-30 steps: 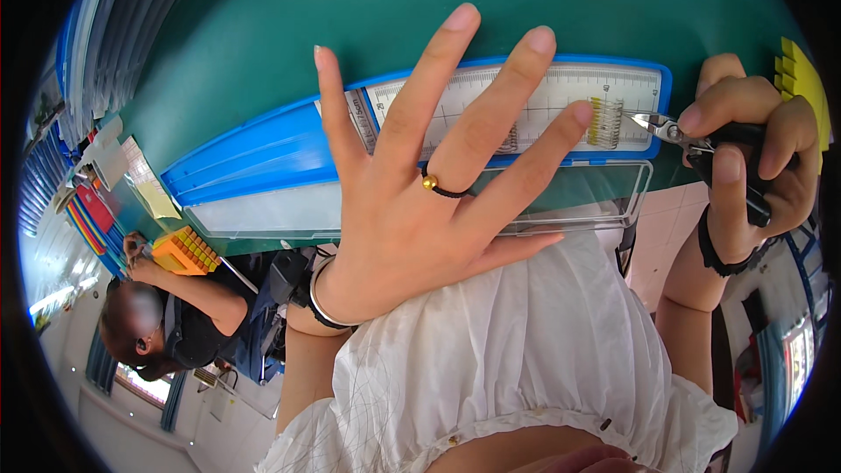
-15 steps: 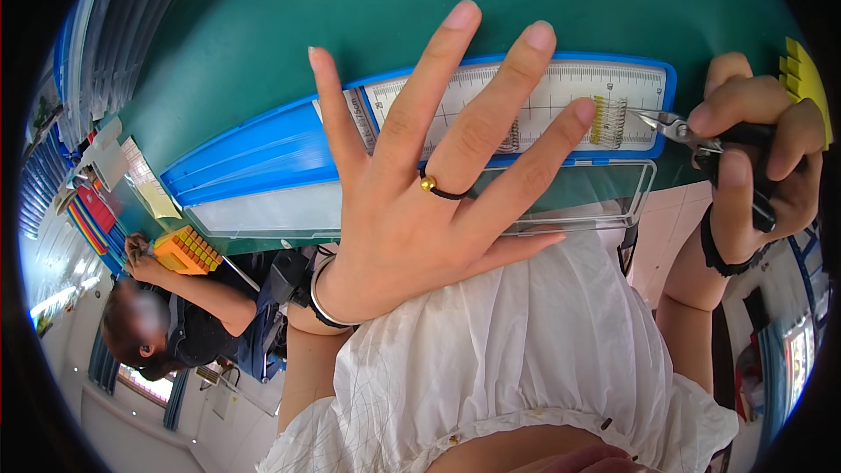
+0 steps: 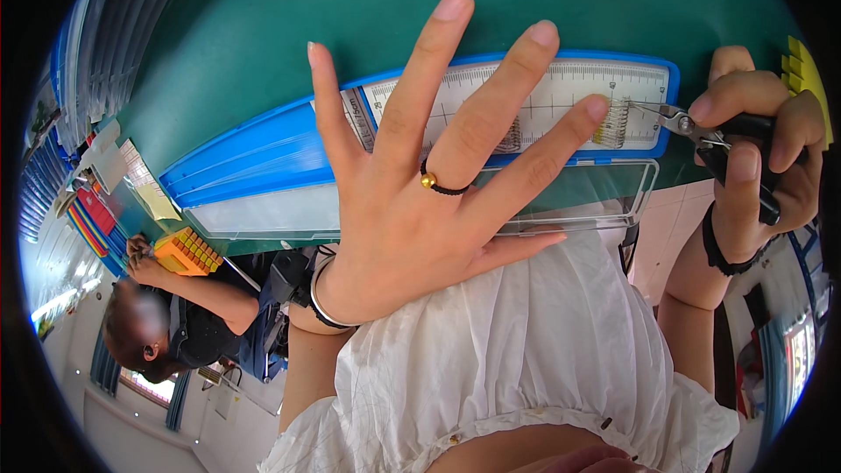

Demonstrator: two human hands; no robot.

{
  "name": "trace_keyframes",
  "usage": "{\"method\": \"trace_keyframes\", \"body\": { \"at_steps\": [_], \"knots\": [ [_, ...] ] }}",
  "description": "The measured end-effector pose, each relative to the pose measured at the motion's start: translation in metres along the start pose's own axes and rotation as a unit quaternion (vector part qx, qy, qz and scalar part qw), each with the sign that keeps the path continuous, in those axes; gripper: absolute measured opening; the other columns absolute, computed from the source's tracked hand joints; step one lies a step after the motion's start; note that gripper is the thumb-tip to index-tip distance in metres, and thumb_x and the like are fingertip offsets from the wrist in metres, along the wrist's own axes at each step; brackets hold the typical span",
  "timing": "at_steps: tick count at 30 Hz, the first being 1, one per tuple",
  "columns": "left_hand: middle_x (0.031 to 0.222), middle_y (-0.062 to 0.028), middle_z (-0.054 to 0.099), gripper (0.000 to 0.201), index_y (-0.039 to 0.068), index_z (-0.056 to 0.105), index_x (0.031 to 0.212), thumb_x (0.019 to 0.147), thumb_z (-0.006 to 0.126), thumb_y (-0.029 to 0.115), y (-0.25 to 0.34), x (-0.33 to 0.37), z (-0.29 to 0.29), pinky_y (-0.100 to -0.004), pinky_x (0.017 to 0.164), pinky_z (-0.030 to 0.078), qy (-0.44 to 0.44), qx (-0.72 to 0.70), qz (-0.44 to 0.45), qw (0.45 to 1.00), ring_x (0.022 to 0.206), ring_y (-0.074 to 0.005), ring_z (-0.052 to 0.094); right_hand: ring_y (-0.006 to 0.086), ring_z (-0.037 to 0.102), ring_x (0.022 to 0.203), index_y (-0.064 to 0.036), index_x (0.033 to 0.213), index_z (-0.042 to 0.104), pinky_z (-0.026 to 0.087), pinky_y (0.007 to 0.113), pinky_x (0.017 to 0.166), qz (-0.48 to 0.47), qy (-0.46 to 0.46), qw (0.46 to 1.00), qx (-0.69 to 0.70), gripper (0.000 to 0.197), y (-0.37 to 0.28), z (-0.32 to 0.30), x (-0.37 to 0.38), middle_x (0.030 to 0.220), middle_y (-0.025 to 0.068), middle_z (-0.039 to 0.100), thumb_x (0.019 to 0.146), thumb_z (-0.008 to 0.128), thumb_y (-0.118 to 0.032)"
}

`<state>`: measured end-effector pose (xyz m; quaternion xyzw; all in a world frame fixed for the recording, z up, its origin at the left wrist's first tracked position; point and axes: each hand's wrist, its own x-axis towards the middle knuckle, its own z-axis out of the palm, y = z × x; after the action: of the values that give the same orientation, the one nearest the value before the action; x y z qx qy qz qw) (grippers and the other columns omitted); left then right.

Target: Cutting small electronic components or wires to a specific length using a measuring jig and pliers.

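My left hand (image 3: 420,175), fingers spread, lies across a long blue case (image 3: 254,158) whose white panel (image 3: 565,81) carries ruler markings. Its index fingertip presses on a yellow strip (image 3: 604,133) beside a row of fine metal wire loops (image 3: 618,118). Another small wire bundle (image 3: 511,136) shows between the fingers. My right hand (image 3: 762,140) grips small pliers (image 3: 688,125) with black handles. The thin jaws point left, and their tips reach the right edge of the wire loops. Whether they pinch a wire is too small to tell.
The case's clear lid (image 3: 569,193) hangs open toward me over the edge of the green table (image 3: 263,17). Yellow stepped pieces (image 3: 802,79) stand at far right. On the left, another person (image 3: 193,315) works by an orange-yellow block (image 3: 188,251).
The pliers have moved slightly left, so their tips now meet the wire loops. My left index finger has slid a little right over the yellow strip.
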<state>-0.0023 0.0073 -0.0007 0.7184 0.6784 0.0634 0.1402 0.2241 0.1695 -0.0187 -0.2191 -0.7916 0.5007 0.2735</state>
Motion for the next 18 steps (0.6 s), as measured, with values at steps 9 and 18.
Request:
{"method": "trace_keyframes", "body": {
  "at_steps": [9, 18],
  "knots": [
    [0.154, -0.0001, 0.046, 0.077, 0.044, 0.070, 0.126, 0.055, 0.074, 0.072, 0.000, 0.000, 0.001, -0.0765, 0.110, 0.018, 0.005, -0.002, 0.000, 1.000, 0.145, -0.0415, 0.035, 0.0252, 0.052, 0.083, -0.0099, 0.095, 0.038, 0.044, 0.032, 0.073, 0.004, -0.032, 0.999, 0.010, 0.024, 0.005, -0.010, -0.002, 0.095, 0.0259, 0.066, 0.097, 0.062, -0.013],
    [0.153, -0.0001, 0.048, 0.075, 0.043, 0.071, 0.126, 0.057, 0.073, 0.072, 0.000, 0.001, 0.002, -0.0757, 0.111, 0.017, 0.010, -0.003, 0.003, 1.000, 0.144, -0.0397, 0.037, 0.0245, 0.051, 0.082, -0.0099, 0.095, 0.038, 0.043, 0.034, 0.074, 0.005, -0.040, 0.999, -0.003, 0.024, 0.001, -0.007, 0.001, 0.095, 0.0265, 0.066, 0.096, 0.062, -0.011]
  ]
}}
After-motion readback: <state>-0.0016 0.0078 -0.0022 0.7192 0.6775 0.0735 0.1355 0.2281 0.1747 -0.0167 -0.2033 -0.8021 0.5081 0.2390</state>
